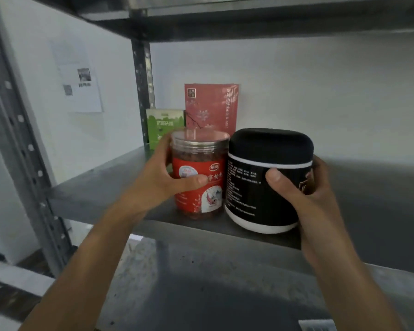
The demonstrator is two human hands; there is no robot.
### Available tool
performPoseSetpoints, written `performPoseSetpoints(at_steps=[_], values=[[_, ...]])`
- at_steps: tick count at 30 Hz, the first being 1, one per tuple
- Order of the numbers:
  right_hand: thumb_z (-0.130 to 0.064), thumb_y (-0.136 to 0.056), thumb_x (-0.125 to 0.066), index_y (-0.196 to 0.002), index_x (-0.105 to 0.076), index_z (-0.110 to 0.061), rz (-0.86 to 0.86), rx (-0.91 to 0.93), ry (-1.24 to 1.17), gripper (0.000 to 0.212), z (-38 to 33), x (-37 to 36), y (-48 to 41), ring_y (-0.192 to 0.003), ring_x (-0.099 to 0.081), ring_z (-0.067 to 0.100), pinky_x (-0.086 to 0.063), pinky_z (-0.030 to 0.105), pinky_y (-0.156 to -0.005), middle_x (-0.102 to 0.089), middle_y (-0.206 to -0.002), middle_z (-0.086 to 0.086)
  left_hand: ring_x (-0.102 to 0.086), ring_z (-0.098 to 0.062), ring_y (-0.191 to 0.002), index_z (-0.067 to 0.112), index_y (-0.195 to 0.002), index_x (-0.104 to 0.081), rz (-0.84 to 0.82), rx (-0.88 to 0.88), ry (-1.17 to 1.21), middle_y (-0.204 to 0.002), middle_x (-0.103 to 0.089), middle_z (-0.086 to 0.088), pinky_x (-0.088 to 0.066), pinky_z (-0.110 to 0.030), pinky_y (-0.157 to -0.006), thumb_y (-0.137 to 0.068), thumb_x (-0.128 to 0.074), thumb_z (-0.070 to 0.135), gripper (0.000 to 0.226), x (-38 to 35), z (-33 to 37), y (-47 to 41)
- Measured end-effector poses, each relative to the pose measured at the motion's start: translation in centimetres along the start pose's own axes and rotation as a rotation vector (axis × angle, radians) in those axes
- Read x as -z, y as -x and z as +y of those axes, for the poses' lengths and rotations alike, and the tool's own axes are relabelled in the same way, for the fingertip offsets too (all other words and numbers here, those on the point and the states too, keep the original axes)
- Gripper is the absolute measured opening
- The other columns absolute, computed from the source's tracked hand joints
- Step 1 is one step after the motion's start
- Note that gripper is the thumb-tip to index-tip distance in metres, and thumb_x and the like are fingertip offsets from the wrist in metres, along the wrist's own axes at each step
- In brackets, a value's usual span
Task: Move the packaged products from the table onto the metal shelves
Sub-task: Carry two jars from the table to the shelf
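A: What do the jars look like?

B: The red jar (198, 177) is clear plastic with a clear lid, a red label and reddish contents. The black jar (268, 180) is wider, with a domed black lid, a white band under it, a white base and fine print.

A: Where are they?

B: Both are upright at the front edge of the shelf (368, 199), touching. The black jar is at the red one's 3 o'clock.

A: The hands?

B: The left hand (160, 180) curls round the red jar, thumb across the label. The right hand (306, 189) grips the black jar from its 3 o'clock side.

A: What's around them?

B: A green box (164, 125) is at the red jar's 11 o'clock, partly hidden by the left fingers. A taller pink box (210, 106) is at 12, behind the jar. A post (142, 91) rises at the green box's 12, and there is a paper (81, 89) on the wall toward 10.
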State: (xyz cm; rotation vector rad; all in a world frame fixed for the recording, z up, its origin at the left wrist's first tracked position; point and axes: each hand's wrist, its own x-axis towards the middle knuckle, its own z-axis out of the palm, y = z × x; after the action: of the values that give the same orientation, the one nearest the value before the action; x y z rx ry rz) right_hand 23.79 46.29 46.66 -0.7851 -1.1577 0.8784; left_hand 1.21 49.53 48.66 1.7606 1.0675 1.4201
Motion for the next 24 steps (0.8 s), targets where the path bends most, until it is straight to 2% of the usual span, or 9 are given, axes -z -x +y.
performPoseSetpoints(at_steps=[2, 4, 8, 11, 14, 17, 21, 23, 24], values=[[-0.042, -0.038, -0.090, -0.123, -0.047, -0.047, -0.026, 0.021, 0.058, 0.096, 0.4, -0.1, -0.2, -0.100, -0.063, -0.004, -0.052, 0.026, -0.082, -0.064, -0.114, -0.022, -0.060, -0.003, -0.109, 0.046, -0.142, -0.024, -0.080, -0.017, 0.046, -0.123, -0.053, 0.022, -0.055, -0.027, -0.086, -0.054, -0.093, 0.029, 0.113, 1.4, -0.6, -0.7], [-0.044, -0.038, -0.093, -0.129, -0.041, -0.051, -0.023, 0.073, 0.138, 0.105, 0.4, 0.0, -0.1, -0.110, -0.058, -0.005, -0.050, 0.033, -0.092, -0.057, -0.124, -0.025, -0.057, -0.003, -0.116, 0.053, -0.140, -0.023, -0.164, -0.076, 0.037, -0.129, -0.050, 0.025, -0.054, -0.029, -0.088, -0.053, -0.085, 0.033, 0.109, 2.6, -0.8, -1.3], [-0.059, -0.042, -0.081, -0.137, -0.021, -0.059, -0.139, 0.362, 0.543, 0.113, -1.3, 1.0, -0.6, -0.137, -0.027, -0.005, -0.037, 0.042, -0.108, -0.020, -0.149, -0.029, -0.029, 0.001, -0.135, 0.059, -0.135, -0.028, -0.219, -0.329, -0.304, -0.142, -0.029, 0.021, -0.040, -0.015, -0.100, -0.064, -0.073, 0.043, 0.085, 4.1, -0.4, -2.3], [-0.066, -0.046, -0.073, -0.130, -0.034, -0.056, -0.255, 0.481, 0.804, 0.093, -2.0, 1.1, -1.3, -0.134, -0.031, -0.001, -0.041, 0.044, -0.105, -0.029, -0.138, -0.030, -0.027, -0.003, -0.130, 0.059, -0.127, -0.039, -0.228, -0.455, -0.556, -0.133, -0.036, 0.014, -0.023, 0.000, -0.099, -0.064, -0.069, 0.056, 0.069, 4.2, 0.0, -2.6], [-0.058, -0.047, -0.078, -0.120, -0.041, -0.058, -0.336, 0.454, 0.765, 0.082, -2.5, 1.0, -2.5, -0.130, -0.037, -0.004, -0.047, 0.029, -0.100, -0.035, -0.135, -0.028, -0.034, -0.003, -0.119, 0.064, -0.119, -0.041, -0.215, -0.482, -0.660, -0.121, -0.047, 0.021, -0.020, -0.002, -0.094, -0.058, -0.067, 0.070, 0.067, 4.3, 0.8, -3.0], [-0.064, -0.045, -0.084, -0.119, -0.046, -0.055, -0.540, 0.317, 0.693, 0.084, -3.7, 1.8, -4.2, -0.133, -0.039, 0.000, -0.042, 0.027, -0.102, -0.039, -0.142, -0.024, -0.041, 0.006, -0.115, 0.061, -0.115, -0.044, -0.261, -0.452, -0.611, -0.119, -0.049, 0.033, -0.032, -0.011, -0.090, -0.058, -0.080, 0.059, 0.067, 5.3, 1.3, -3.3], [-0.078, -0.038, -0.077, -0.125, -0.040, -0.063, -0.541, 0.270, 1.075, 0.096, -5.8, 3.4, -5.9, -0.136, -0.024, -0.012, -0.037, 0.036, -0.108, -0.020, -0.147, -0.037, -0.048, 0.010, -0.115, 0.045, -0.122, -0.051, -0.296, -0.371, -0.529, -0.123, -0.053, 0.031, -0.041, -0.006, -0.084, -0.067, -0.080, 0.028, 0.065, 6.8, 1.0, -3.6], [-0.064, -0.040, -0.083, -0.124, -0.040, -0.066, -0.526, 0.271, 1.210, 0.094, -7.0, 2.7, -6.2, -0.135, -0.020, -0.016, -0.035, 0.038, -0.104, -0.013, -0.147, -0.041, -0.048, 0.006, -0.117, 0.039, -0.126, -0.051, -0.293, -0.360, -0.536, -0.126, -0.052, 0.029, -0.042, -0.013, -0.087, -0.069, -0.080, 0.024, 0.066, 7.2, 0.7, -3.9], [-0.051, -0.044, -0.085, -0.124, -0.040, -0.066, -0.538, 0.254, 1.231, 0.092, -7.6, 2.2, -6.2, -0.132, -0.025, -0.017, -0.038, 0.037, -0.103, -0.020, -0.144, -0.042, -0.048, 0.005, -0.118, 0.038, -0.126, -0.051, -0.293, -0.360, -0.539, -0.126, -0.052, 0.028, -0.042, -0.016, -0.088, -0.069, -0.080, 0.024, 0.066, 7.2, 0.6, -4.0]])
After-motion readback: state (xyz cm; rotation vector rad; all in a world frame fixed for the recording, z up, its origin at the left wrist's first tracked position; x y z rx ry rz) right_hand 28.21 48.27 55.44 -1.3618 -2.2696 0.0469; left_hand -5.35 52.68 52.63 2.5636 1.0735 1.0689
